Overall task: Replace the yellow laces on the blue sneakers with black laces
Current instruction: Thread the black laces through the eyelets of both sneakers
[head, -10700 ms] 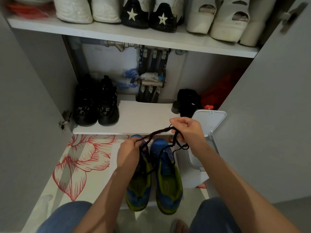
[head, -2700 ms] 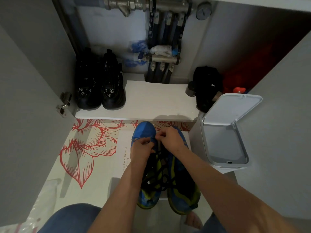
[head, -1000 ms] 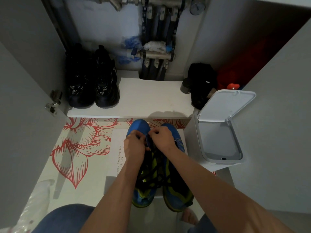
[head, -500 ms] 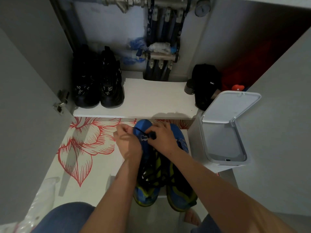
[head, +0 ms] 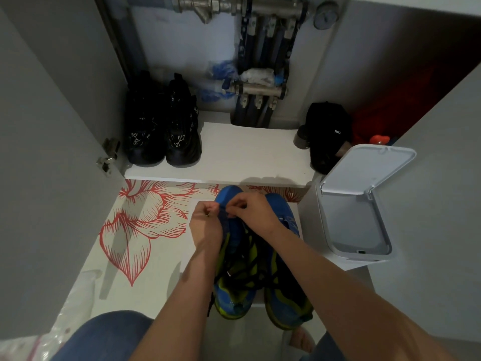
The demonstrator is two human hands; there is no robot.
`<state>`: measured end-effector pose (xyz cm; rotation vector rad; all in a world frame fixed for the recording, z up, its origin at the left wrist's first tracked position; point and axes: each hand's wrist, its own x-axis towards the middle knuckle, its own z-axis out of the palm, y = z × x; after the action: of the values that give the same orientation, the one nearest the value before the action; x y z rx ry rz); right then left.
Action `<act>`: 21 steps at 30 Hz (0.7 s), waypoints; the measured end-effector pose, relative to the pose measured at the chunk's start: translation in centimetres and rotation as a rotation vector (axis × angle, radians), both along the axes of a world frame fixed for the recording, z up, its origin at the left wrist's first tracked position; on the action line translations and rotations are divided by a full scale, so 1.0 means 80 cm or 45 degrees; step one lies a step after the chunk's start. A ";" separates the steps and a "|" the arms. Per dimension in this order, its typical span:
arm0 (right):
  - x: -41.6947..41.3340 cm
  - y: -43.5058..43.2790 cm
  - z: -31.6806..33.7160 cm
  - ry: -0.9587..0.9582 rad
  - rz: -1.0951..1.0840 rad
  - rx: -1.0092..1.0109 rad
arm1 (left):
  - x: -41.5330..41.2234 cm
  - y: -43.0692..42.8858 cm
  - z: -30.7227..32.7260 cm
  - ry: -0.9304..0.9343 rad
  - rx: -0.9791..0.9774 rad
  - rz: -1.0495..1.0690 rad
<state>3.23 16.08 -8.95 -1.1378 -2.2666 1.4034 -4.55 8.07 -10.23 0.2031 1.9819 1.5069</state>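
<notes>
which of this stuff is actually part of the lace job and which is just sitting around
In the job: blue sneakers, black lace, left hand and right hand, both pinching at the left sneaker's toe end.
Lying about: black shoes, white bin with lid up, black fabric item, pipes, floral mat.

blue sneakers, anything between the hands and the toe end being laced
Nothing visible does. The left hand and right hand pinch the black lace right at the toe end of one blue sneaker; its loose length lies farther back over the shoe openings.
</notes>
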 end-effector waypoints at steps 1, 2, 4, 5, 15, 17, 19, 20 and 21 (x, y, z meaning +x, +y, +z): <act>-0.002 -0.001 -0.001 -0.040 0.034 0.025 | -0.001 -0.001 0.001 -0.026 0.012 0.033; -0.004 -0.002 -0.002 -0.073 0.057 0.042 | -0.003 -0.001 0.001 -0.055 0.018 0.055; -0.005 -0.001 -0.002 -0.096 0.068 0.049 | -0.007 -0.002 -0.004 -0.041 -0.057 0.043; -0.005 0.000 -0.001 -0.098 0.060 0.047 | -0.007 -0.003 -0.006 0.017 -0.134 -0.015; 0.002 -0.002 -0.005 -0.579 0.139 0.708 | 0.000 -0.002 -0.001 0.561 -0.574 -0.436; -0.002 -0.005 -0.007 -0.610 0.177 0.745 | 0.003 -0.004 0.001 0.536 -0.536 -0.405; -0.005 -0.008 -0.009 -0.615 0.175 0.748 | 0.004 -0.006 0.002 0.496 -0.492 -0.370; -0.007 -0.009 -0.009 -0.610 0.174 0.745 | 0.003 -0.007 0.003 0.470 -0.473 -0.353; -0.009 -0.010 -0.009 -0.604 0.174 0.744 | 0.002 -0.008 0.002 0.445 -0.457 -0.341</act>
<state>2.52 15.30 -9.71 -1.2048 -2.8409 0.4439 -4.39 7.42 -10.03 0.5844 2.3479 0.9763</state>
